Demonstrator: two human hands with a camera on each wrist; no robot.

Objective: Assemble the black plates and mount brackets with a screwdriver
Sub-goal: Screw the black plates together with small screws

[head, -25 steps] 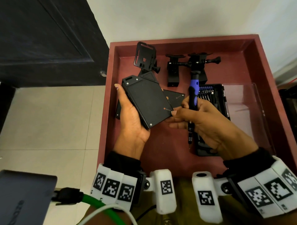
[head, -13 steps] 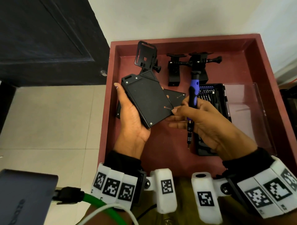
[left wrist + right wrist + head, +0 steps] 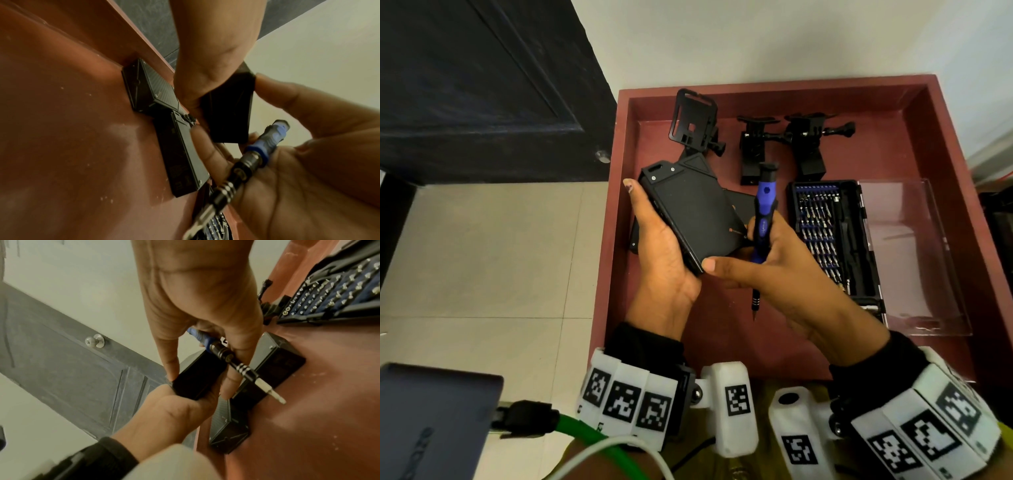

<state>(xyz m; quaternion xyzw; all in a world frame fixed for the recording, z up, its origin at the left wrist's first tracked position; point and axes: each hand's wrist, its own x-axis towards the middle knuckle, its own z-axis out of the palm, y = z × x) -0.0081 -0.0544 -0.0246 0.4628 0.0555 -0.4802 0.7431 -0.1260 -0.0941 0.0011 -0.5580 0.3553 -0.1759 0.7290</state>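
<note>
Black and flat, a plate (image 3: 695, 219) with small silver screws at its corners is held up over the red-brown wooden tray (image 3: 914, 144), near the tray's 9 o'clock side. It is gripped by the left hand (image 3: 664, 260), with the thumb along the plate's left edge and the fingers curled round it from below. A screwdriver (image 3: 763, 219) with a blue and black rubbery handle and a thin ringed metal shaft is held in the right hand (image 3: 784, 274), tip pointing down toward 6 o'clock; that hand's thumb is pressed on the plate's near corner. More flat black plates (image 3: 180, 155) are seen lying on the tray floor under the hands. At 12 o'clock in the tray, three black plastic mount brackets (image 3: 777, 144) are stood up. At 3 o'clock a black bit case (image 3: 832, 236) full of shiny little bits is laid open, with its clear lid (image 3: 914, 260) flat beside it.
</note>
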